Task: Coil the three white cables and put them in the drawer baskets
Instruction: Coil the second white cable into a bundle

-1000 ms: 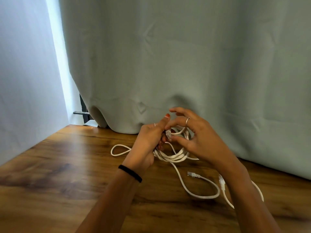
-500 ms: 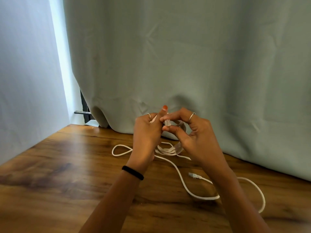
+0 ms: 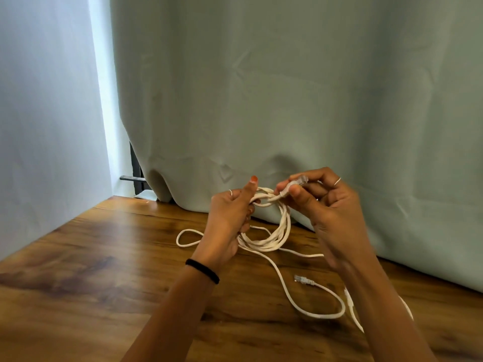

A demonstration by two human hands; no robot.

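The coiled white cable (image 3: 271, 228) hangs upright above the table (image 3: 104, 270), its plug (image 3: 294, 184) pointing right. The left hand (image 3: 230, 220) grips the coil's left side; the right hand (image 3: 326, 205) pinches the plug.

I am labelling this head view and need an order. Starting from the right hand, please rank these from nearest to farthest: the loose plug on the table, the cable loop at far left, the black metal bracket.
1. Loose plug: table, below right hand.
2. Cable loop: beyond left hand.
3. Black metal bracket: by the curtain edge, far left.

A wooden counter (image 3: 78, 283) carries loose white cable (image 3: 285, 288). One plug (image 3: 303, 279) lies beneath the right hand (image 3: 332, 212). A loop (image 3: 188, 237) lies left of the left hand (image 3: 227, 223).
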